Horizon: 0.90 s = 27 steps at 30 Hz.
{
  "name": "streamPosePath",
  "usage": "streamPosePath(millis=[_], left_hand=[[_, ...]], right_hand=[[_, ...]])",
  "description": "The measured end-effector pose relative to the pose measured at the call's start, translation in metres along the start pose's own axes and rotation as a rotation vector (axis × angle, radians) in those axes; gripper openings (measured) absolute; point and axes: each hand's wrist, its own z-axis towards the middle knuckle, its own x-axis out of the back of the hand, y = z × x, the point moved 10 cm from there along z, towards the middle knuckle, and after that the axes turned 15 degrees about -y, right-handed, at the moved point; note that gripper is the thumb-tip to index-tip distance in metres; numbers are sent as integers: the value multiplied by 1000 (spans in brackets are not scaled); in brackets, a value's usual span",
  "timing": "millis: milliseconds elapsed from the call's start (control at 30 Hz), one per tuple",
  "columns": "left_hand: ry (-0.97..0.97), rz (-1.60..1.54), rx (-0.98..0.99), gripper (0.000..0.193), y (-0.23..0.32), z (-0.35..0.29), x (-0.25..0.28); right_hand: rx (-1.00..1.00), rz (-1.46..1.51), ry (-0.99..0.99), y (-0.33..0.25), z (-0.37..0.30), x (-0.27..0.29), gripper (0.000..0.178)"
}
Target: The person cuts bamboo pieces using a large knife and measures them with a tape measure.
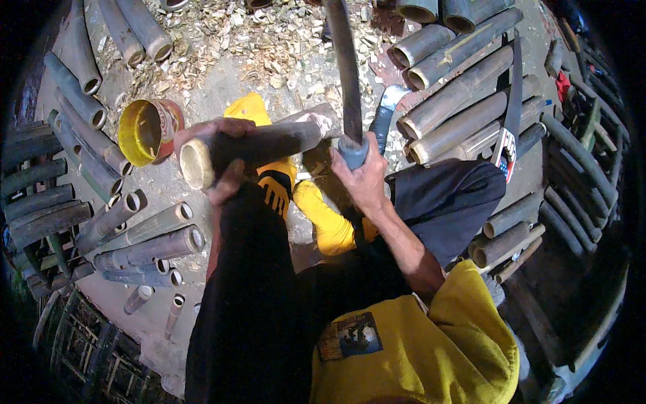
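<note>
My left hand (pixel 230 182) is wrapped round a thick dark bamboo tube (pixel 266 145), held low above the floor. Its near end looks pale and solid, and the far end points forward and right. My right hand (pixel 367 176) grips the grey handle of a machete (pixel 347 74), its long dark blade upright and pointing away from me. The blade stands just right of the tube's far end; I cannot tell whether they touch. Below the tube are my yellow-socked feet (pixel 323 219). Right of the machete lies a tool with a dark wrapped handle (pixel 381 126).
Pale wood chips (pixel 256 50) cover the far floor. A yellow-lined tin (pixel 141 131) stands left of the tube. Cut bamboo tubes (pixel 151 249) lie at the left, with more bamboo tubes (pixel 457 87) at the right. A handsaw (pixel 514 101) rests among the right-hand tubes.
</note>
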Motion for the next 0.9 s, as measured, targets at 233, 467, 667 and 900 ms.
streamPosePath(millis=[233, 467, 667, 900], left_hand=[[-41, -46, -14, 54, 0, -5, 3], [-109, 124, -1, 64, 5, 7, 6], [531, -58, 132, 49, -9, -10, 31], [545, 74, 116, 39, -10, -6, 28]], right_hand=[[-264, -167, -271, 22, 10, -23, 37], [-81, -39, -155, 15, 6, -19, 39], [-257, -214, -232, 30, 4, -7, 41], [274, -72, 40, -42, -13, 5, 40]])
